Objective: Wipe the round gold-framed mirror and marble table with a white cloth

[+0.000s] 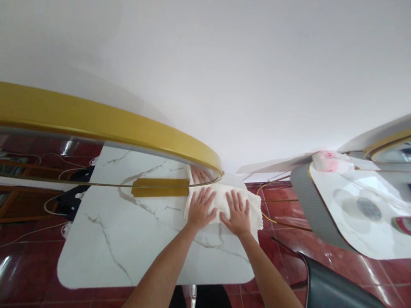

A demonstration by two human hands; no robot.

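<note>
A cream cloth [254, 206] with a scalloped right edge lies on the right part of a white marble-patterned table [122, 242]. My left hand [200, 208] rests flat on the cloth's left half, fingers spread. On the right half, my right hand [237, 213] also lies flat with its fingers apart. Neither hand grips anything. A large gold-framed mirror [163, 140] stands at the back of the table on a gold base [161, 187], and my left fingers show in its reflection.
At the right, a second white table [334, 199] holds a pink and white packet [331, 162], a round container [368, 209] and a red-and-green item [410, 225]. A black chair [347, 300] stands at the lower right. A white wall [214, 54] rises behind.
</note>
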